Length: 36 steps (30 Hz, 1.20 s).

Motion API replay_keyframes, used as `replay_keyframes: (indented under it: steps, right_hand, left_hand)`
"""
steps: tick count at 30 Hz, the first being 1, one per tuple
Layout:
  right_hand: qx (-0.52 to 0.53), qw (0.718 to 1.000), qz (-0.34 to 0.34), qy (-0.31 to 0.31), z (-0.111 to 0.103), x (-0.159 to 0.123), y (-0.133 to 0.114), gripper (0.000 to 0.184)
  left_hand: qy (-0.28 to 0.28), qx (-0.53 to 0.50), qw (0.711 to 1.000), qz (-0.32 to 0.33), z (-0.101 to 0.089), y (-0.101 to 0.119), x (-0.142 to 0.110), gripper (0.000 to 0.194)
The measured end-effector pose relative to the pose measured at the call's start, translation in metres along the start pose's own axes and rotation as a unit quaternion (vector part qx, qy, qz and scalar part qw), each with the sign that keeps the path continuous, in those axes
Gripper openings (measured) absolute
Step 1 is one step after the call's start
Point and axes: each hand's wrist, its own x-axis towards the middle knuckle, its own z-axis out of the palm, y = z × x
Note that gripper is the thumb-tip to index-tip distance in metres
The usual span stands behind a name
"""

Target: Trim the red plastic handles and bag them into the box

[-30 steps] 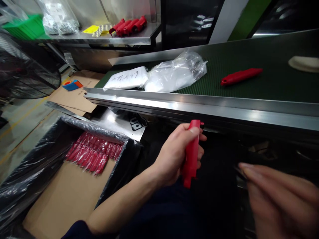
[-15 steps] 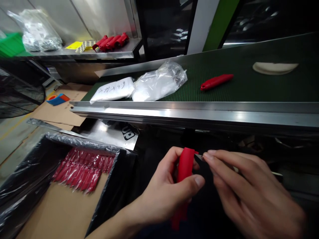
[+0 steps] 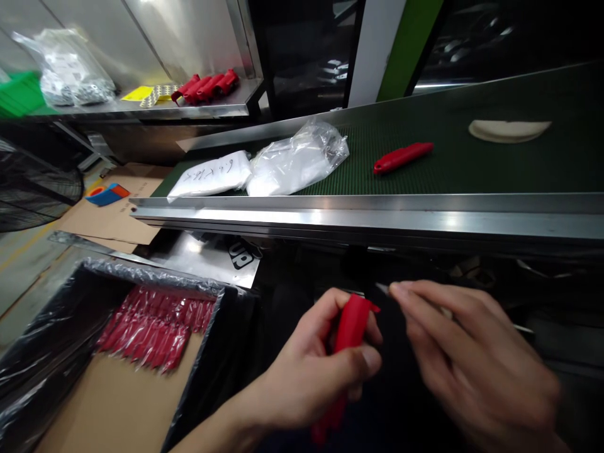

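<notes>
Where it met the red part [image 3: 353, 321] half a second ago, the pointed tool [image 3: 382, 289] now stands just apart, contact seemingly broken off. Part: below the belt [image 3: 453, 170], wrapped by left hand [image 3: 311, 371]. Tool: pinched in right hand [image 3: 472, 352].

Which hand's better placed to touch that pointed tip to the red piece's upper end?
Probably the right hand: it pinches the pointed tool, tip just apart from the red piece, which the left hand grips.
</notes>
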Motion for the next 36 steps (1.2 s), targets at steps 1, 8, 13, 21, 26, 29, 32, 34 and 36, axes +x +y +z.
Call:
replay_keyframes:
  steps: [1, 8, 13, 21, 26, 29, 32, 34, 36]
  right_hand:
    - [0.003, 1.0, 0.019, 0.015, -0.001, 0.0, 0.001, 0.042]
    - [0.067, 0.997, 0.037, -0.006, -0.012, -0.003, -0.012, 0.036]
    - [0.08, 0.996, 0.041, 0.006, -0.008, -0.006, -0.019, 0.039]
    - [0.093, 0.993, 0.076, -0.008, -0.006, -0.008, -0.023, 0.041]
    - [0.083, 0.995, 0.05, 0.0, -0.003, -0.01, -0.016, 0.042]
    - [0.064, 0.995, 0.069, 0.029, -0.002, -0.008, -0.009, 0.04]
    - [0.06, 0.99, 0.111, 0.057, -0.006, -0.006, -0.007, 0.034]
    - [0.066, 0.991, 0.106, 0.052, -0.009, -0.007, -0.009, 0.032]
    - [0.079, 0.992, 0.091, 0.034, -0.011, -0.008, -0.013, 0.032]
  left_hand:
    - [-0.012, -0.006, 1.0, -0.008, 0.0, 0.0, -0.001, 0.033]
    - [-0.013, -0.091, 0.996, 0.01, 0.003, -0.008, 0.007, 0.027]
    - [-0.034, -0.151, 0.988, 0.024, 0.005, -0.011, 0.011, 0.026]
    - [-0.043, -0.174, 0.983, 0.044, 0.008, -0.013, 0.012, 0.023]
    - [-0.06, -0.184, 0.981, 0.008, 0.004, -0.012, 0.01, 0.026]
    - [-0.12, -0.161, 0.979, -0.036, 0.004, -0.012, 0.006, 0.031]
    - [-0.122, -0.192, 0.974, -0.017, 0.005, -0.015, 0.003, 0.031]
    - [-0.116, -0.237, 0.964, -0.011, 0.005, -0.015, 0.004, 0.028]
    - [-0.124, -0.269, 0.955, -0.019, 0.002, -0.016, 0.007, 0.024]
